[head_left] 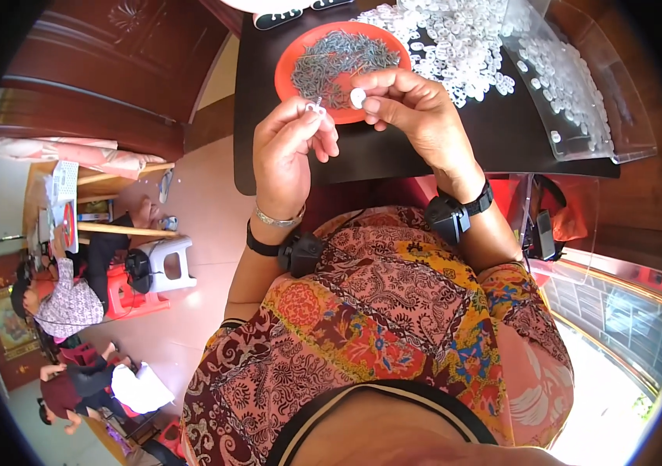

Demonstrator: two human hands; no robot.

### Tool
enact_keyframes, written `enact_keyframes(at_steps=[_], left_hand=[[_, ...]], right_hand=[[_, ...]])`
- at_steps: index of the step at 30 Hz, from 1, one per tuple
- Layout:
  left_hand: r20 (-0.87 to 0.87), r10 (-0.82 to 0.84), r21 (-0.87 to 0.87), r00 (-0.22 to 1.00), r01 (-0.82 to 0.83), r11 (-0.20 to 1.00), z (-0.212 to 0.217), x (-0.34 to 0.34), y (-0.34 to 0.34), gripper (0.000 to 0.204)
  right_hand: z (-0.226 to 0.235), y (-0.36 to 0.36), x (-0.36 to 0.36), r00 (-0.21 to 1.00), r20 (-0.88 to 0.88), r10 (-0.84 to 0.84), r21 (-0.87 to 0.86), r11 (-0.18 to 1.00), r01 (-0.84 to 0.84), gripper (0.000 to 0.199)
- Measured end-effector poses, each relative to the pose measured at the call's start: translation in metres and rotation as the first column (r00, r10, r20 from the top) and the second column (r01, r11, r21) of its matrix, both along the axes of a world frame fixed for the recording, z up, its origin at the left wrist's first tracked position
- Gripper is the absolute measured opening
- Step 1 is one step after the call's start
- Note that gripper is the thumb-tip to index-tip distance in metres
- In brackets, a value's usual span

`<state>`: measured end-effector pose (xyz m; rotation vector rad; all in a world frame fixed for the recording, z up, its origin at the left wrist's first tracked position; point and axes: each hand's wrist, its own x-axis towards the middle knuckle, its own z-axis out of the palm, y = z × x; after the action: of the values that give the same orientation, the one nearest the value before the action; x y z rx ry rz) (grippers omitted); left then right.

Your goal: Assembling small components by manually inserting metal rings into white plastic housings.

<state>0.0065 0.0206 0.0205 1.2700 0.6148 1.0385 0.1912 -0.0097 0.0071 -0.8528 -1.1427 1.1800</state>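
My left hand (286,151) pinches a small white plastic piece (316,109) between thumb and forefinger, and a thin metal screw (318,101) sticks up from it. Close by on the right, my right hand (422,116) grips a white, rounded plastic piece (358,98) by its edge. The two pieces are apart. Both hands hover over the near side of a red round plate (283,76), which holds a heap of grey metal screws (338,58). Beyond my right hand lies a loose pile of small white plastic pieces (467,58).
A clear plastic tray (632,140) with many white pieces (568,81) stands at the right of the dark table (257,155). A patterned shoe (276,19) shows at the far edge. Other people (74,299) sit at the left near a grey stool (172,260).
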Motion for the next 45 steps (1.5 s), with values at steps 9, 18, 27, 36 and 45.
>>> enact_keyframes(at_steps=[9, 18, 27, 36, 45], left_hand=[[-0.006, -0.035, 0.019, 0.999, 0.035, 0.999, -0.004, 0.004, -0.005, 0.021], [0.036, -0.083, -0.082, 0.996, 0.085, 0.993, -0.01, 0.003, -0.003, 0.023], [0.204, -0.196, -0.176, 0.959, 0.232, 0.957, -0.014, 0.008, -0.003, 0.021], [-0.084, -0.036, -0.042, 0.996, 0.032, 0.999, -0.011, 0.004, -0.004, 0.021], [-0.199, 0.047, -0.012, 0.979, -0.05, 0.999, -0.01, 0.005, -0.006, 0.019]], right_hand=[[-0.009, -0.006, -0.008, 0.999, 0.046, -0.01, 0.056, 0.998, 0.007, 0.021], [-0.012, -0.007, -0.012, 0.991, -0.001, 0.13, 0.216, 0.968, -0.127, 0.023], [-0.02, 0.0, -0.006, 0.984, -0.085, 0.156, 0.176, 0.974, -0.14, 0.007], [-0.014, 0.004, -0.001, 0.989, -0.146, 0.033, -0.1, 0.994, -0.048, 0.017], [-0.011, 0.004, -0.003, 0.988, -0.14, 0.058, -0.087, 0.994, -0.071, 0.017]])
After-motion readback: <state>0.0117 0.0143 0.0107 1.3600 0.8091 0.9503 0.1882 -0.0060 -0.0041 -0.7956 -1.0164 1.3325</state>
